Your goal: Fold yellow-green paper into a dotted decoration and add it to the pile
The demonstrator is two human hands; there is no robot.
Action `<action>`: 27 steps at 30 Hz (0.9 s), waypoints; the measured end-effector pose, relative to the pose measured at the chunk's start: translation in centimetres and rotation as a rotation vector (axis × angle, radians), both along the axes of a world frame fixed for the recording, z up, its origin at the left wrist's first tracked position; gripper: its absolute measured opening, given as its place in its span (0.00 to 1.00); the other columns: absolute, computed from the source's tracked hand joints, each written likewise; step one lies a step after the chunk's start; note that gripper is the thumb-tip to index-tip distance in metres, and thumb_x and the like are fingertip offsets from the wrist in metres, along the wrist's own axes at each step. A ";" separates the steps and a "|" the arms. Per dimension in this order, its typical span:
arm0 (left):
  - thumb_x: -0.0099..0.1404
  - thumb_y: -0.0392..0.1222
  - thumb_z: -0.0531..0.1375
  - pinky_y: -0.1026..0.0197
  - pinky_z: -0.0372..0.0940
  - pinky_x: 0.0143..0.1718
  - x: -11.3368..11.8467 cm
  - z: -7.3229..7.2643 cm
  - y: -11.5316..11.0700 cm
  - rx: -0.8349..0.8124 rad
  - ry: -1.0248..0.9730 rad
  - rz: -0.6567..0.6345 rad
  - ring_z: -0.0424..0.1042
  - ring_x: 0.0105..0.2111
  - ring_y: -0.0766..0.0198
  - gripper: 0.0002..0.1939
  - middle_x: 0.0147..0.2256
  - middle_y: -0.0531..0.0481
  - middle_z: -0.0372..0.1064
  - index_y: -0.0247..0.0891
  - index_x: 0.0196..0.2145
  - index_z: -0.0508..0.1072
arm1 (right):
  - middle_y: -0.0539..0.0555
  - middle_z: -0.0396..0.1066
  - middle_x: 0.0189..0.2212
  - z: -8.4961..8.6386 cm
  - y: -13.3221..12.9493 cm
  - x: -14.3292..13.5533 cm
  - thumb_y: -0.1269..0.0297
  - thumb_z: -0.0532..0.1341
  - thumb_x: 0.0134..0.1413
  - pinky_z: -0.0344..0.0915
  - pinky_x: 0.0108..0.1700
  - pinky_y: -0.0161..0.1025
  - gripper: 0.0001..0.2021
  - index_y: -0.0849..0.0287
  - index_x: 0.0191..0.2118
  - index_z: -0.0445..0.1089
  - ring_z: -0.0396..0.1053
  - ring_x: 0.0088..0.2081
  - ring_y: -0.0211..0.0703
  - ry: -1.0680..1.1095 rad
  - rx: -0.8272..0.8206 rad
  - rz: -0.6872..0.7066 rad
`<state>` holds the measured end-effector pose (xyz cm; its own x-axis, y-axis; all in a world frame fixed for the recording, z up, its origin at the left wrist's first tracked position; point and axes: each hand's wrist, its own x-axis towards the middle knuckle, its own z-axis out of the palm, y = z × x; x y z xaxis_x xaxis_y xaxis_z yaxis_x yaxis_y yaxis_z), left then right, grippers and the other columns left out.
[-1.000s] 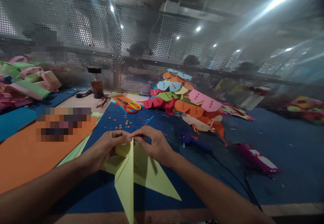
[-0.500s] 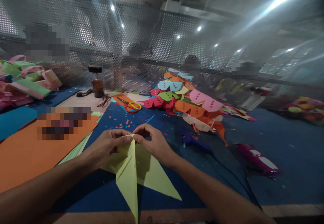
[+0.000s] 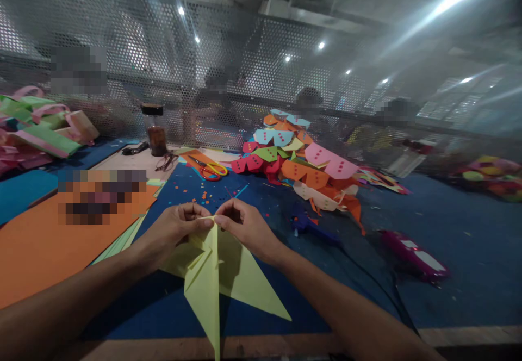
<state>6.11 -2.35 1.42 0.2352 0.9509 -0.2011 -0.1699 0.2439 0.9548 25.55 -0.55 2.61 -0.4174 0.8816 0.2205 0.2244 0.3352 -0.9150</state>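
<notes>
A pale yellow folded sheet of paper spreads into pointed flaps above the blue table surface, its lowest point reaching the near edge. My left hand pinches the paper's top end between thumb and fingers. Beside it, my right hand pinches the same end, the two thumbs almost touching. Small pleats show on the left side of the paper, below my left fingertips. The exact fold between my fingertips is hidden.
Beyond my hands lie scissors and paper scraps. A heap of cut paper shapes stands at the back. To the right are a blue glue gun with a cord and a purple case. Orange paper covers the left; a jar stands behind.
Both hands stay pinched at the paper's top end. My left fingers have shifted slightly, and the paper's lower point has moved a little to the left.
</notes>
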 end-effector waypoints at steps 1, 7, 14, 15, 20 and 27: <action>0.46 0.48 0.77 0.65 0.62 0.26 0.0 0.0 0.0 0.002 0.007 0.005 0.72 0.24 0.63 0.20 0.27 0.51 0.75 0.37 0.31 0.76 | 0.49 0.72 0.30 0.0 0.0 0.0 0.59 0.66 0.56 0.66 0.37 0.37 0.08 0.58 0.35 0.71 0.69 0.32 0.38 0.007 -0.010 0.003; 0.46 0.49 0.77 0.65 0.60 0.26 0.0 0.2 0.0 0.012 0.029 0.004 0.70 0.24 0.66 0.19 0.26 0.54 0.73 0.38 0.30 0.76 | 0.48 0.71 0.28 0.0 0.0 0.0 0.52 0.67 0.55 0.64 0.36 0.37 0.14 0.58 0.35 0.70 0.68 0.31 0.38 0.036 -0.065 0.047; 0.48 0.50 0.76 0.65 0.61 0.28 0.0 0.3 -0.2 -0.007 0.010 -0.015 0.71 0.26 0.65 0.19 0.28 0.52 0.75 0.38 0.32 0.77 | 0.48 0.69 0.25 0.0 0.0 0.0 0.48 0.68 0.53 0.61 0.32 0.36 0.17 0.58 0.31 0.70 0.66 0.29 0.39 -0.009 -0.078 0.046; 0.49 0.51 0.76 0.65 0.61 0.28 0.0 0.3 -0.3 -0.008 0.004 -0.015 0.71 0.25 0.65 0.19 0.27 0.52 0.74 0.38 0.31 0.77 | 0.48 0.69 0.25 0.0 0.0 0.0 0.48 0.68 0.53 0.61 0.32 0.36 0.17 0.58 0.31 0.70 0.66 0.29 0.39 -0.006 -0.076 0.045; 0.49 0.53 0.75 0.65 0.62 0.28 0.0 0.5 -0.3 0.008 0.031 -0.024 0.68 0.24 0.67 0.20 0.25 0.53 0.72 0.37 0.29 0.76 | 0.48 0.68 0.25 0.2 0.0 -0.1 0.49 0.68 0.52 0.61 0.32 0.36 0.16 0.58 0.30 0.69 0.65 0.28 0.38 0.012 -0.084 0.054; 0.50 0.53 0.74 0.67 0.59 0.26 0.0 0.2 -0.2 0.018 0.049 -0.047 0.67 0.24 0.68 0.19 0.25 0.55 0.70 0.38 0.29 0.75 | 0.47 0.66 0.23 -0.1 0.1 -0.1 0.51 0.67 0.51 0.58 0.30 0.35 0.15 0.58 0.29 0.69 0.62 0.26 0.36 0.041 -0.108 0.092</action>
<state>6.14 -2.54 1.65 0.2700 0.9427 -0.1960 -0.1116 0.2328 0.9661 25.42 -0.49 2.55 -0.4905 0.8593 0.1450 0.1586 0.2516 -0.9547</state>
